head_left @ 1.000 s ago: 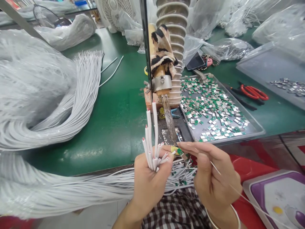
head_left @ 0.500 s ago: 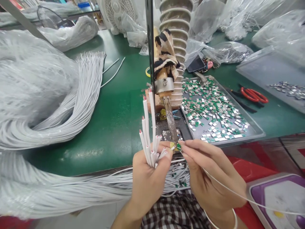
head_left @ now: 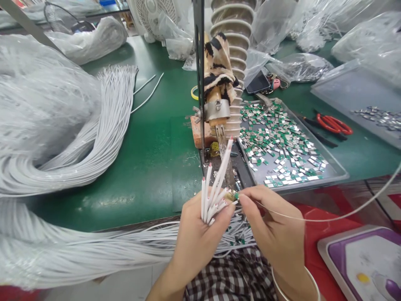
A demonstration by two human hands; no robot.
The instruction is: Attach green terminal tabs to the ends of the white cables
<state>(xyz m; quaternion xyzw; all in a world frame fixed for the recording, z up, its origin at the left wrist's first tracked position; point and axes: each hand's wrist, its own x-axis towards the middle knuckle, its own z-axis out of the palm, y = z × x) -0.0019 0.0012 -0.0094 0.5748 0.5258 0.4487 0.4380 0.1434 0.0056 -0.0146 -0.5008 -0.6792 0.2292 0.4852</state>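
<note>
My left hand (head_left: 203, 230) is closed around a bundle of white cables (head_left: 216, 188) whose reddish ends fan upward. One cable end points right, toward my right hand (head_left: 275, 225). There my thumb and forefinger pinch a small green circuit board (head_left: 236, 195), mostly covered by the fingertips. A thin pale wire (head_left: 328, 219), which looks like solder, runs from my right hand off to the right. Just above both hands, the tip of a fixed soldering iron (head_left: 220, 131) points down; the cables partly hide it. Whether board and tip touch I cannot tell.
A tray (head_left: 341, 174) of small green boards stands right of the iron, with red-handled pliers (head_left: 333, 124) beyond. A ribbed hose (head_left: 232, 25) rises behind the iron. White cable bundles (head_left: 115, 113) lie left; more cables (head_left: 125, 246) cross my lap.
My left hand and its cables have shifted right, so cable ends now overlap the iron. My right hand has turned and closed in; the thin wire now arcs higher on the right.
</note>
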